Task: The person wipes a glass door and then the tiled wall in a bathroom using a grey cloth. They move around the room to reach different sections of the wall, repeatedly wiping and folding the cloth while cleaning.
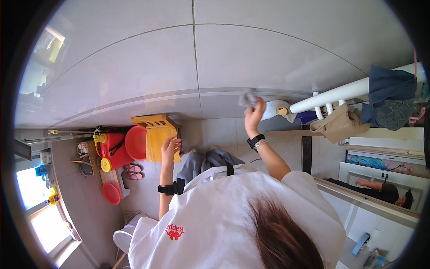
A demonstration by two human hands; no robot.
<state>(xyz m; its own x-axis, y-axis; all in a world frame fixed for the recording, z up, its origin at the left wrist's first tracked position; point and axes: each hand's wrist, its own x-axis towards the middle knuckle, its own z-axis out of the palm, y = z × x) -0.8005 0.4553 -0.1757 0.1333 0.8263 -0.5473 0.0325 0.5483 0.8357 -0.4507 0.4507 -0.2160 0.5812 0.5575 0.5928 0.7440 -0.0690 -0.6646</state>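
Note:
My right hand (254,118) is raised close to the grey tiled wall (251,54), its fingers closed on a crumpled grey cloth (247,97). A black band and a light bracelet circle that wrist. Lower and to the left, my left hand (169,151) is over the edge of a yellow wooden chair (157,140). Its fingers look loosely bent with nothing seen in them; whether they touch the wood I cannot tell. The chair's slatted part faces the wall.
Left of the chair are a red basin (136,143), a red jug with yellow caps (114,150) and pink slippers (133,172). At the right, a white pipe (336,94) carries hanging cloths (342,124). Beyond a door frame another person (380,192) is visible.

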